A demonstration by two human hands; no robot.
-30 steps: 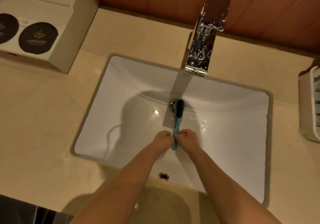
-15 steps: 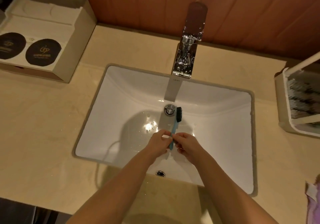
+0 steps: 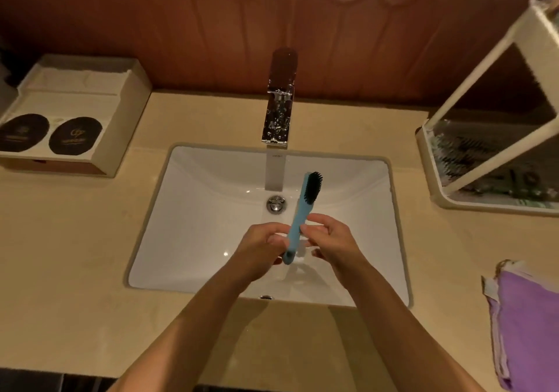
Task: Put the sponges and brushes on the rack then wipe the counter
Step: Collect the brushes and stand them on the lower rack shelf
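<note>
The left hand (image 3: 262, 248) is gripping the handle end of the blue brush (image 3: 302, 213), and the right hand (image 3: 331, 237) is pinching it mid-handle, above the sink (image 3: 187, 225). The long axis is running near-to-far, with the bristled head pointing toward the faucet (image 3: 279, 110) and leaning slightly right. Racking it and wiping the counter (image 3: 75, 255) are still waiting. The rack (image 3: 435, 193) may be holding dark items, but they are too blurred to tell.

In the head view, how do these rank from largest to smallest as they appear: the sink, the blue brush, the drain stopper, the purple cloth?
1. sink
2. purple cloth, partly cut off by the frame edge
3. blue brush
4. drain stopper
</note>
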